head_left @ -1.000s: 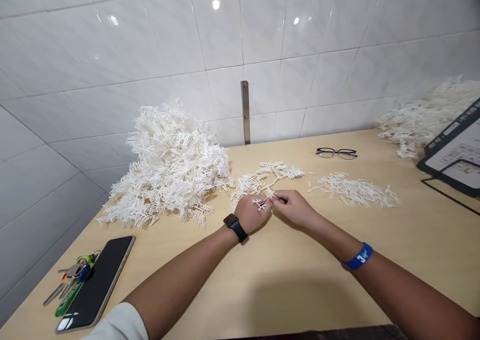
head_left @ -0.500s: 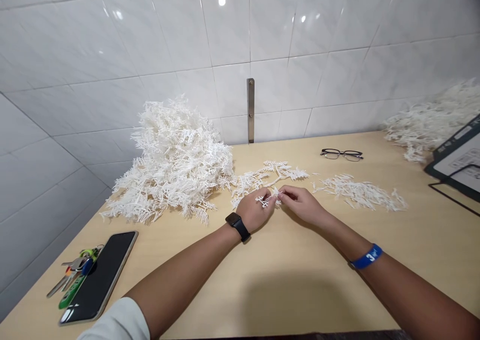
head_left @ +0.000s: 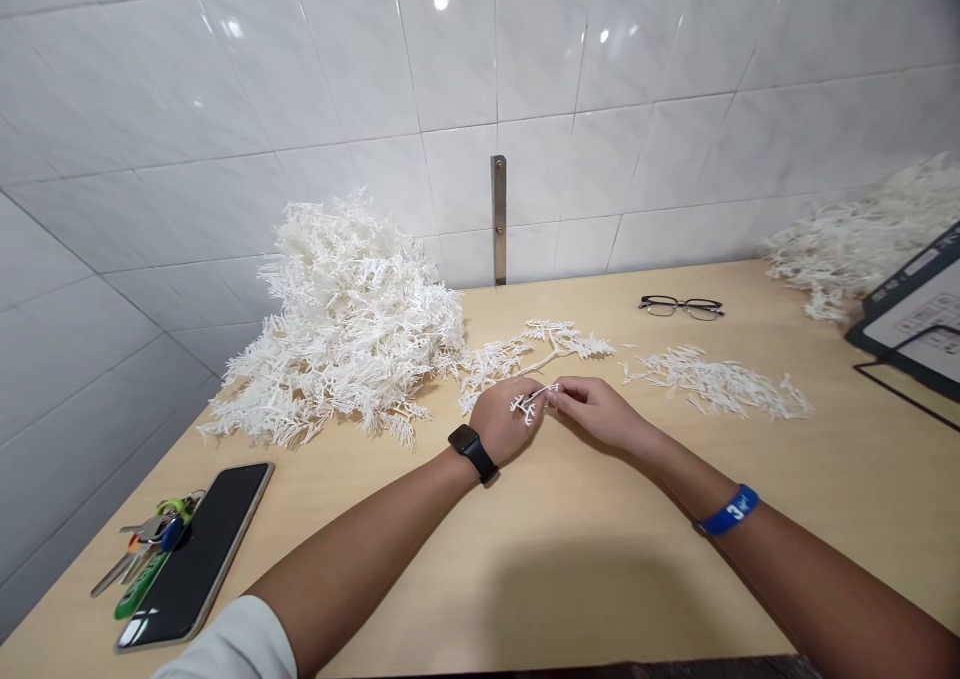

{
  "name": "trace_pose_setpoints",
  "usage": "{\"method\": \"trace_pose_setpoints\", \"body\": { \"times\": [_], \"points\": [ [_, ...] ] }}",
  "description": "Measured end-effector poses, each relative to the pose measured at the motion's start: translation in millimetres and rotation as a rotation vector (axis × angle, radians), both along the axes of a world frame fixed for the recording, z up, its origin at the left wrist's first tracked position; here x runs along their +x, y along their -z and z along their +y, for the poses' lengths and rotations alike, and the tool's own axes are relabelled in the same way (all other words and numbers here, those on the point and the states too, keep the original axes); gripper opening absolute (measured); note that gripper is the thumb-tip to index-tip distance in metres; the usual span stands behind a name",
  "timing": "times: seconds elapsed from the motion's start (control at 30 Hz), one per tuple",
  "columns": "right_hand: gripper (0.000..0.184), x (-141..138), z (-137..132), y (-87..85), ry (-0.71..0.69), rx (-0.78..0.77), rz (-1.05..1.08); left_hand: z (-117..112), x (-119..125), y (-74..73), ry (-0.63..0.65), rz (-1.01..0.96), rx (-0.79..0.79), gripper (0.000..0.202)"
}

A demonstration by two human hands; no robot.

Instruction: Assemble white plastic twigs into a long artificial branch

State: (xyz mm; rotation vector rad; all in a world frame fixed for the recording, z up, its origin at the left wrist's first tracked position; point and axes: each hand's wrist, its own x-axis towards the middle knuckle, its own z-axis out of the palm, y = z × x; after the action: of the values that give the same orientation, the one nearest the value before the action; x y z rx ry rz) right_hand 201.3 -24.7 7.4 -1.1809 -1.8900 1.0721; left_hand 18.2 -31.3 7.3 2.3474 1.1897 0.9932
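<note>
My left hand [head_left: 504, 417] is closed on a small white branched plastic sprig [head_left: 523, 406], whose forked end sticks out over the thumb side. My right hand [head_left: 600, 409] pinches the sprig's other end between thumb and fingertips, close against the left hand. Just beyond the hands lie larger white plastic branches [head_left: 559, 344] on the table. A tall heap of similar white branches [head_left: 352, 329] stands to the left, and thin loose white pieces [head_left: 720, 381] are spread to the right.
A phone [head_left: 199, 554] lies at the left, partly over a bunch of keys [head_left: 139, 554]. Black-framed glasses [head_left: 681, 307] rest near the tiled wall. At the right edge are another white heap [head_left: 847, 234] and a dark-edged panel [head_left: 919, 309]. A metal strip [head_left: 499, 221] is fixed to the wall.
The sprig has shifted in my fingers, so its forked end now points down more and more of its stem shows. My right hand has lowered slightly. The view has moved very little.
</note>
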Motion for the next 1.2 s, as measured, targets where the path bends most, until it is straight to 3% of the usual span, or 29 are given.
{"method": "trace_pose_setpoints", "body": {
  "times": [0.13,0.5,0.87,1.07,1.2],
  "points": [
    [0.039,-0.9,-0.5,0.3,-0.046,-0.055,0.086,3.1,-0.5,2.6,-0.010,-0.036,-0.008,0.031],
    [0.030,-9.2,4.2,2.8,0.082,-0.072,0.001,4.5,2.8,5.6,-0.050,0.012,-0.018,0.027],
    [0.024,-17.4,-0.2,-0.5,0.270,0.145,-0.386,5.1,6.6,11.1,-0.120,0.184,0.075,0.021],
    [0.024,-17.9,-2.3,-1.3,0.298,0.233,-0.520,4.8,6.5,8.5,-0.107,0.142,0.067,0.021],
    [0.026,-11.2,-1.3,-1.3,0.245,0.284,-0.475,3.8,6.4,4.6,-0.100,0.043,0.016,0.024]
  ]
}}
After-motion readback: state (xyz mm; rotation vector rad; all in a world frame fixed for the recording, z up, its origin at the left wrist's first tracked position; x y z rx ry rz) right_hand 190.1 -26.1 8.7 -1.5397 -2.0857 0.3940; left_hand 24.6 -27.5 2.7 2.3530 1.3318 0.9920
